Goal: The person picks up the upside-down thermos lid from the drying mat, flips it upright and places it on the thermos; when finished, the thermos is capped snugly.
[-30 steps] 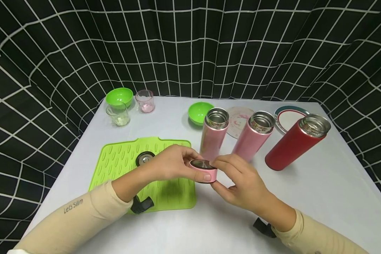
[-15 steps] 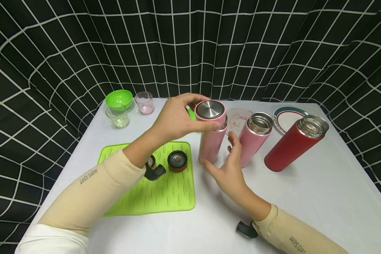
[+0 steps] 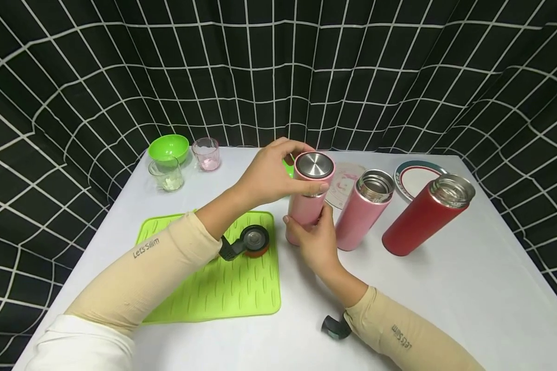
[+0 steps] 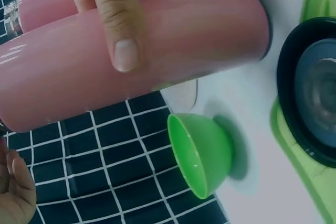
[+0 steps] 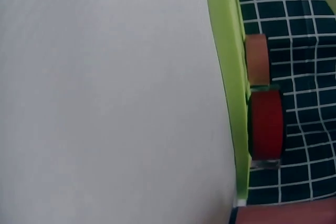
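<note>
A pink thermos bottle (image 3: 302,212) stands upright right of the green mat (image 3: 241,288). Its pink lid (image 3: 314,165), with a brushed steel top, sits at the mouth. My left hand (image 3: 271,172) grips that lid from the left, thumb across its front. Lower down, my right hand (image 3: 316,242) holds the bottle body, and its thumb (image 4: 122,30) lies along the pink wall in the left wrist view. On the mat rests an upturned red lid (image 3: 256,240); beside it a pink lid (image 5: 257,59) shows in the right wrist view, hidden by my arm from the head camera.
To the right stand a lidless pink bottle (image 3: 364,211) and a lidless red bottle (image 3: 424,216). Behind them lie a patterned disc (image 3: 345,185) and a rimmed plate (image 3: 418,178). Back left are a green bowl (image 3: 168,148) and two glasses; another green bowl (image 4: 202,153) is behind my left hand.
My left hand has carried the pink lid from low in front up onto the left pink bottle's mouth. My right hand has let go of the lid and taken hold of the bottle body.
</note>
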The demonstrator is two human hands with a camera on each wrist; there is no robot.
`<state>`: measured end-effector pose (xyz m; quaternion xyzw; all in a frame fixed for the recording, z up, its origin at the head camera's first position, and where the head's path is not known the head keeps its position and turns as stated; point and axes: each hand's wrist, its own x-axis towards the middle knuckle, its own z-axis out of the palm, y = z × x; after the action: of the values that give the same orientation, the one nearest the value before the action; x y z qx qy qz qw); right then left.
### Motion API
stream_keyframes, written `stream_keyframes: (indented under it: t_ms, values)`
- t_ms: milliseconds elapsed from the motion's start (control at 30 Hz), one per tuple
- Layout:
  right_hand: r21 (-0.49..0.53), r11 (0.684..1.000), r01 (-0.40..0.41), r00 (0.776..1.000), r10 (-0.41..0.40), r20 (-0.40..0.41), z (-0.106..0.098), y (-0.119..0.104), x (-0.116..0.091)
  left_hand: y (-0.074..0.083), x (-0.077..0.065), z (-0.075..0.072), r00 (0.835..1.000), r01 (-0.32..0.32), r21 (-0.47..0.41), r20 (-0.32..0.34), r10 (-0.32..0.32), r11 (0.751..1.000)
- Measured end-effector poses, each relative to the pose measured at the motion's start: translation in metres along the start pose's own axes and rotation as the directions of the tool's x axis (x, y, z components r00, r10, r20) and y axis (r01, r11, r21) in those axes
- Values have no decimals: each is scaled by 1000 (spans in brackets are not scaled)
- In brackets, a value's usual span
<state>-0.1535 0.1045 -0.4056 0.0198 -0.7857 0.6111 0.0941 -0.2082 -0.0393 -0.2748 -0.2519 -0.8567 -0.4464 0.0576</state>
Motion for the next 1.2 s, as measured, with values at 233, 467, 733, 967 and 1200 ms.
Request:
stream_keyframes:
  t_ms: [233, 467, 733, 967, 1200]
  values:
    - [-83, 996, 15, 999, -12, 42, -4, -2, 4, -8, -2, 4, 998, -29, -13, 59, 30, 999]
    - [-100, 992, 78, 993, -67, 102, -8, -3, 5, -14, -3, 15, 998, -55, -26, 21, 55, 998]
    - [-227, 968, 104, 990, -80, 112, -11, -5, 6, -18, -5, 20, 995, -101, -116, 9, 103, 988]
    - [-244, 960, 137, 986, -110, 122, -13, -5, 8, -22, -6, 21, 994, -107, -183, 17, 112, 977]
    - [-239, 964, 116, 987, -86, 134, -12, -4, 8, -24, -6, 24, 992, -111, -252, 32, 123, 961]
